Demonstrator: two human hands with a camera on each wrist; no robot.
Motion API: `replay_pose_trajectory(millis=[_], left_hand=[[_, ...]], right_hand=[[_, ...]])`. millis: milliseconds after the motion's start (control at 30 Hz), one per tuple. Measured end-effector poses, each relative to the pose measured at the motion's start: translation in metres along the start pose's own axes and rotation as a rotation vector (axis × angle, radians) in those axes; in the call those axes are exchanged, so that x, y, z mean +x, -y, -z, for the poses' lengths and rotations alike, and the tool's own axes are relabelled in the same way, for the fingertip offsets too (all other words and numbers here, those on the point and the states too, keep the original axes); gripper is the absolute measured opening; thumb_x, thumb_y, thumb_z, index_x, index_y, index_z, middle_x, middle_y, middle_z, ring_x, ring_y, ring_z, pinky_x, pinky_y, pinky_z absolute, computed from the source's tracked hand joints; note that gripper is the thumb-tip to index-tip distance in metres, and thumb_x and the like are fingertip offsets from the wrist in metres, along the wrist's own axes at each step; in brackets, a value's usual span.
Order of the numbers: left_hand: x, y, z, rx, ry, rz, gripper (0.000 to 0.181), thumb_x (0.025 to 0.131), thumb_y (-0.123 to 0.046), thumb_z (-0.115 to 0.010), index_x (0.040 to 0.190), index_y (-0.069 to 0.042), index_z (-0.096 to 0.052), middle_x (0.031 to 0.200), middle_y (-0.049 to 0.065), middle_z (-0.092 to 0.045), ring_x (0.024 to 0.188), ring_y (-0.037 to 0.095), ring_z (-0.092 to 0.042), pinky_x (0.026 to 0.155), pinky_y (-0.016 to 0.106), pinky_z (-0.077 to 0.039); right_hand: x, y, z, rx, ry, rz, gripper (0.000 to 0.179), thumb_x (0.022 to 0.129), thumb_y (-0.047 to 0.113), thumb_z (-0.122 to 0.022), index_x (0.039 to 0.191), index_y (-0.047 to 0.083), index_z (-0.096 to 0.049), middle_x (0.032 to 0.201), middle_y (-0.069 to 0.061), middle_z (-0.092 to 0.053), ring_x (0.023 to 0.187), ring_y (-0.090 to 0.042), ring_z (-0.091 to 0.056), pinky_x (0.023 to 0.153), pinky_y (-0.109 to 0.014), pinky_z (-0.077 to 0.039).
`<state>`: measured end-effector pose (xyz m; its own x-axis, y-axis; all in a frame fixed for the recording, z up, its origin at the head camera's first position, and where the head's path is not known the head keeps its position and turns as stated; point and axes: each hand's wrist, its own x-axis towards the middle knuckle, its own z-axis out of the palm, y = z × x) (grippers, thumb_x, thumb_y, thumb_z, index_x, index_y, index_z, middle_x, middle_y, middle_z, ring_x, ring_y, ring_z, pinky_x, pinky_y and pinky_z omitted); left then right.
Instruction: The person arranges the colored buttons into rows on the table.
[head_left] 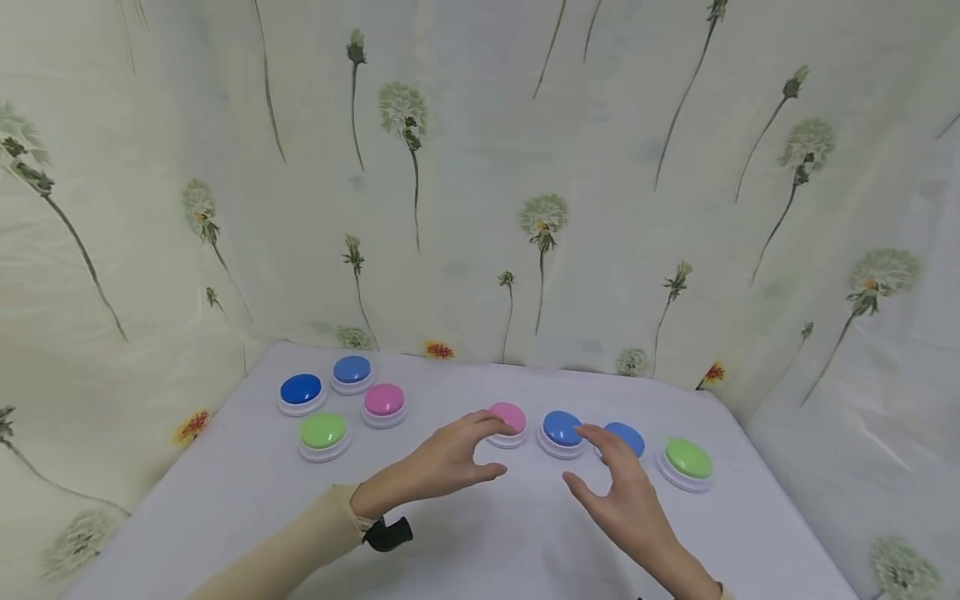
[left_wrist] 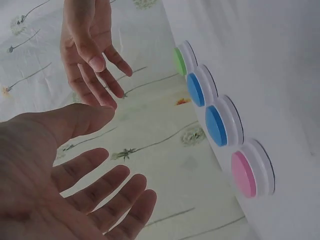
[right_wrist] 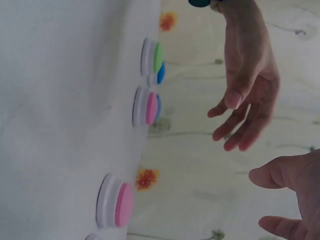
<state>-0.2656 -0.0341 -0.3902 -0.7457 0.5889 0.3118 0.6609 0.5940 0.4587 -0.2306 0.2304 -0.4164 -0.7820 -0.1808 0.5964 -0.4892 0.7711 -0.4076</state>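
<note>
Above a white table (head_left: pixel 502 533), holding left hand (head_left: pixel 453 457) and right hand (head_left: pixel 625 498) empty, fingers loosely parted, near pink button (head_left: pixel 507 414) and blue button (head_left: pixel 559 427).

Head view, left of centre: deep-blue button (head_left: pixel 301 389), mid-blue button (head_left: pixel 352 369), pink button (head_left: pixel 384 399), lime-green button (head_left: pixel 322 430). Right of centre: second pink button (head_left: pixel 510 416), two mid-blue buttons (head_left: pixel 561 427), second lime-green button (head_left: pixel 688 458). All bases (head_left: pixel 384 421) white. Tabletop (head_left: pixel 225 475): plain white, faint lilac cast. Backdrop (head_left: pixel 465 167): pale grey-green, printed with green dandelions (head_left: pixel 403 108), dark stems (head_left: pixel 416 200), orange-red blooms (head_left: pixel 439 350). Sleeve (head_left: pixel 292 546), lower left: plain beige; wrist piece (head_left: pixel 387 536) black.
</note>
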Motion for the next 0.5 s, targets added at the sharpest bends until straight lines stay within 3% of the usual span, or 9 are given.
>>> replay_pose_trajectory(millis=[167,333,500], left_hand=[[-0.036,0.015,0.021,-0.005,-0.028,0.073,0.049,0.086,-0.029,-0.073,0.131,-0.018,-0.057,0.131,-0.002,-0.058,0.120,0.016,-0.056,0.094,0.029,-0.053],[-0.074,0.034,0.032,-0.010,-0.048,0.162,0.047,0.086,-0.030,-0.073,0.129,-0.022,-0.058,0.129,-0.003,-0.058,0.119,0.016,-0.057,0.093,0.031,-0.054],[-0.105,0.052,0.038,-0.033,-0.083,0.177,0.046,0.084,-0.025,-0.075,0.127,-0.018,-0.060,0.127,-0.004,-0.060,0.118,0.016,-0.057,0.097,0.036,-0.052]], right_hand=[[0.004,0.030,-0.019,0.026,0.041,0.082,0.066,0.074,0.028,-0.083,0.134,0.019,-0.055,0.135,-0.003,-0.054,0.126,-0.026,-0.050,0.095,-0.051,-0.051],[0.008,0.054,-0.043,0.040,0.107,0.141,0.068,0.076,0.035,-0.082,0.136,0.021,-0.053,0.137,0.001,-0.053,0.126,-0.020,-0.050,0.093,-0.046,-0.053],[0.011,0.069,-0.064,0.068,0.165,0.166,0.065,0.077,0.037,-0.080,0.136,0.024,-0.053,0.138,0.003,-0.053,0.126,-0.016,-0.051,0.090,-0.041,-0.056]])
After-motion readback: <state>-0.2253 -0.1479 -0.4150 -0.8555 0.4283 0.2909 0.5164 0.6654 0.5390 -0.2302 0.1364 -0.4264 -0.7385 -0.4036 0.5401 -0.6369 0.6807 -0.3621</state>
